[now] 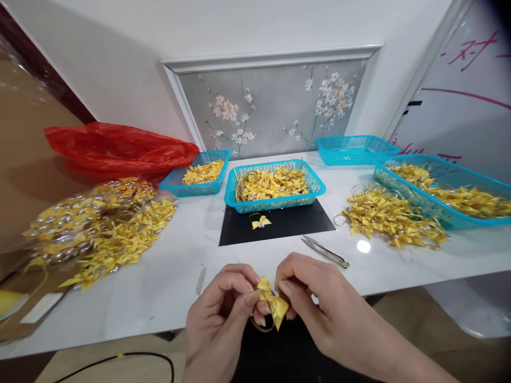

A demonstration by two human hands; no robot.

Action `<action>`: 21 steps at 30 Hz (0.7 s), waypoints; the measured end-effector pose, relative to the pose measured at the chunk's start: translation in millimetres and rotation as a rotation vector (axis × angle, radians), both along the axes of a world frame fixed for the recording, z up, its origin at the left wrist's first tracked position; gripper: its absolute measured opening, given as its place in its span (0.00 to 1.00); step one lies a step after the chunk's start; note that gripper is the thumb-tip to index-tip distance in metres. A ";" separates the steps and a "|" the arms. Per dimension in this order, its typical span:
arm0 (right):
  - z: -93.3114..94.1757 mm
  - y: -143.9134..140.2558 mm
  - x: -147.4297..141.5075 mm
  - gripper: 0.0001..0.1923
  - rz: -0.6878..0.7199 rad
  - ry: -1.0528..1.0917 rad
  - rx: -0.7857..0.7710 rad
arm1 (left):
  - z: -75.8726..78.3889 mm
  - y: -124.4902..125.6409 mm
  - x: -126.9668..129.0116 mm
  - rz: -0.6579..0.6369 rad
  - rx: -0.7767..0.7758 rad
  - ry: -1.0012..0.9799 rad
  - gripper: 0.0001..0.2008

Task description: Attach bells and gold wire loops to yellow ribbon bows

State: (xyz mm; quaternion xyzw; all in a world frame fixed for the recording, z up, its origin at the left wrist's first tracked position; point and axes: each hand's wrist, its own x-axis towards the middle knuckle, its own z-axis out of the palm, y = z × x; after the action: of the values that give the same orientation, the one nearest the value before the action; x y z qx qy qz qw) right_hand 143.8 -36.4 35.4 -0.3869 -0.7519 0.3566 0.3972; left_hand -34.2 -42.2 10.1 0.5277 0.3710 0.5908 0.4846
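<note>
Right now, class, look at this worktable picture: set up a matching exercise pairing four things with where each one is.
Things:
1. yellow bow
2. scissors
3. red plastic bag
4. single finished bow

Places:
A. on the black mat, in front of the middle basket
B. on the white tabletop, right of the black mat
C. pinched between the fingertips of both hands
D. at the back left, behind the clear bag of bows

Pairs: 1-C, 2-B, 3-D, 4-A
</note>
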 end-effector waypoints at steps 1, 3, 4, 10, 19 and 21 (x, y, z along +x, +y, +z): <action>-0.4 -0.4 0.6 0.10 0.000 -0.011 0.006 | 0.2 0.3 0.0 -0.001 -0.014 -0.012 0.07; -1.4 -1.5 1.6 0.10 0.005 -0.016 0.007 | 1.4 0.8 0.8 -0.002 -0.030 -0.037 0.06; -1.9 -2.0 1.9 0.10 0.008 -0.014 0.003 | 2.4 0.8 1.5 0.002 -0.034 -0.050 0.06; -5.9 -2.4 1.3 0.10 0.007 -0.017 -0.005 | 5.3 -0.4 4.9 0.015 -0.041 -0.101 0.06; -13.6 0.8 1.4 0.09 0.029 0.091 -0.137 | 6.0 -3.7 7.6 0.001 -0.058 -0.115 0.07; -14.3 1.8 1.4 0.09 0.026 0.077 -0.121 | 5.7 -4.5 7.4 -0.011 -0.059 -0.118 0.06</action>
State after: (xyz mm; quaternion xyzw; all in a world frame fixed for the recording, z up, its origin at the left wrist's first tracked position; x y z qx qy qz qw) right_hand 145.2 -34.6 21.1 -0.3864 -0.7181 0.4210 0.3971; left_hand -26.8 -46.6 15.8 0.4796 0.3562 0.6069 0.5242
